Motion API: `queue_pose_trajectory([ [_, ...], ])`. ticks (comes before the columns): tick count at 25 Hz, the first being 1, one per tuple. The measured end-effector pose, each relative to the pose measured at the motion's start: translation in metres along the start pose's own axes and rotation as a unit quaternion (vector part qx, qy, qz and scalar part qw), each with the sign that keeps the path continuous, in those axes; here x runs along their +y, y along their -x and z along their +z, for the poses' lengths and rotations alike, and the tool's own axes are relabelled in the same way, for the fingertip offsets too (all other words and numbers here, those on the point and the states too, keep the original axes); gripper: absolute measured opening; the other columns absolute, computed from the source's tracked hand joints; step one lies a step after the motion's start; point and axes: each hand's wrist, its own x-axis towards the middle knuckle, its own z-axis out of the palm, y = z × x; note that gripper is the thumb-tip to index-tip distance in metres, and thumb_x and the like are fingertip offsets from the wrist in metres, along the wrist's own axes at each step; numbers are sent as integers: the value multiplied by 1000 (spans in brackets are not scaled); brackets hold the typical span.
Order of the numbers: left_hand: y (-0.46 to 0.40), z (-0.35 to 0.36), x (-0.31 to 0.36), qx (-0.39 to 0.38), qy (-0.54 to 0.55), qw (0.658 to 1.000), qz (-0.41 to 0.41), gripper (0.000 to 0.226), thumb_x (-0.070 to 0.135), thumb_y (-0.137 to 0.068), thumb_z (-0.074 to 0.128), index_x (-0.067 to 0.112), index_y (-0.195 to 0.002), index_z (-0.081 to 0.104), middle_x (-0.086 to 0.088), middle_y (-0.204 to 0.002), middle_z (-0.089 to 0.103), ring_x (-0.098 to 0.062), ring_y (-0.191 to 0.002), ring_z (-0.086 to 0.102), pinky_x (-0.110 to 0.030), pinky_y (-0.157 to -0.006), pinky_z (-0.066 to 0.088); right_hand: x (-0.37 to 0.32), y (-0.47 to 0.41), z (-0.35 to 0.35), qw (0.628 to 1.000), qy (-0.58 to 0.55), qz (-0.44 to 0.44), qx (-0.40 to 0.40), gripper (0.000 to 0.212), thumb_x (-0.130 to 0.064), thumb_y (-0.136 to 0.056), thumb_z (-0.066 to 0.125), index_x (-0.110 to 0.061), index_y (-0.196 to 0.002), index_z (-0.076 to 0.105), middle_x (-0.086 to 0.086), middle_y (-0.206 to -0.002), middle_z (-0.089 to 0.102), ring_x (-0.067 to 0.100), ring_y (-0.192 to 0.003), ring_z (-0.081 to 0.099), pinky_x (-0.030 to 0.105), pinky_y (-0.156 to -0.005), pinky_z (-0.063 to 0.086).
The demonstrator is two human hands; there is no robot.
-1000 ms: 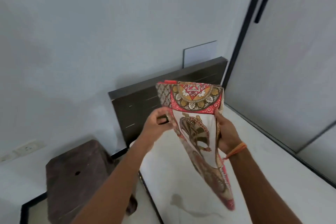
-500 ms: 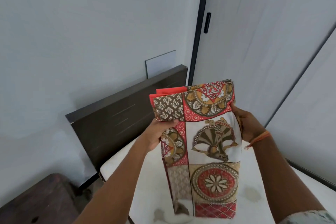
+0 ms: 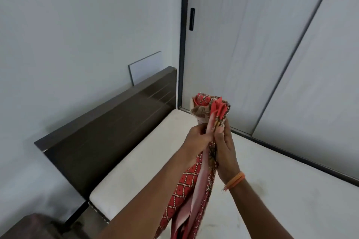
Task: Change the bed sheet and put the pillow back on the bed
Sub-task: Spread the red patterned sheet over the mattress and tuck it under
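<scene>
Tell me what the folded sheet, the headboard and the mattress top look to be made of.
Folded sheet: thin woven printed cloth, likely cotton; it hangs in limp layered folds between the left hand and right hand.
Headboard: dark wood or wood-look laminate, matte, with faint grain and horizontal grooves.
Mattress: off-white fabric cover, dull, slightly stained; the filling cannot be told.

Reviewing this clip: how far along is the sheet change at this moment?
Done: the mattress lies bare, so the old sheet looks stripped. In hand: the left hand and right hand grip the folded patterned sheet above it. Left: opening and spreading it, then the pillow, which is not in view.
</scene>
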Motion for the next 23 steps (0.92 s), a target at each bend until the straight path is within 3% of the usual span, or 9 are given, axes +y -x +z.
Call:
queue_pose_trajectory([
  [3, 0, -3, 5, -51, 48, 997, 14, 38, 36, -86, 70, 13, -116, 69, -12, -107, 74, -29, -103, 70, -45, -97, 52, -9, 4, 0, 1000, 14, -10, 23, 62, -55, -90, 52, -29, -145, 42, 0, -130, 63, 20, -115, 64, 38, -90, 55],
  [6, 2, 2, 11, -40, 19, 999, 24, 39, 48, -90, 63, 19, -115, 70, -3, -104, 75, -19, -98, 71, -34, -88, 56, -13, 1, 3, 998, 40, -8, 48, 53, -51, -92, 49, -27, -140, 50, 0, -123, 67, 18, -111, 66, 33, -84, 57],
  [8, 3, 6, 13, -53, 26, 998, 16, 47, 57, -85, 60, 23, -118, 67, 1, -106, 75, -17, -100, 71, -34, -91, 55, -15, 0, 2, 997, 54, -1, 53, 50, -53, -95, 46, -27, -136, 55, -1, -119, 69, 17, -108, 67, 34, -87, 56],
  [14, -2, 38, -1, -26, 40, 999, 17, 34, 46, -99, 49, 27, -124, 62, 0, -114, 72, -16, -107, 68, -39, -100, 51, -17, 1, -23, 986, 114, 9, 125, 34, -38, -103, 42, -25, -115, 70, 0, -101, 75, 17, -96, 71, 44, -91, 56],
  [17, -9, 48, 2, -41, 71, 996, 17, 37, 45, -101, 43, 21, -119, 64, -7, -114, 72, -23, -108, 68, -42, -99, 51, -19, -10, -56, 987, -12, 44, 152, 39, -38, -103, 42, -13, -116, 70, 12, -107, 73, 31, -101, 70, 50, -92, 54],
  [20, -13, 58, 7, 22, 89, 996, 0, 40, 48, -100, 44, 16, -107, 66, -14, -108, 73, -30, -101, 70, -42, -94, 54, -29, -31, -107, 926, -252, 169, 226, 52, -44, -100, 43, -3, -126, 61, 20, -120, 67, 37, -112, 64, 53, -99, 48],
  [23, -18, 64, 7, 57, 91, 994, 11, 41, 47, -99, 46, 12, -105, 67, -13, -104, 74, -29, -98, 71, -42, -93, 55, -43, -42, -173, 892, -280, 217, 282, 53, -49, -100, 39, -8, -125, 63, 17, -118, 67, 36, -110, 62, 50, -95, 50],
])
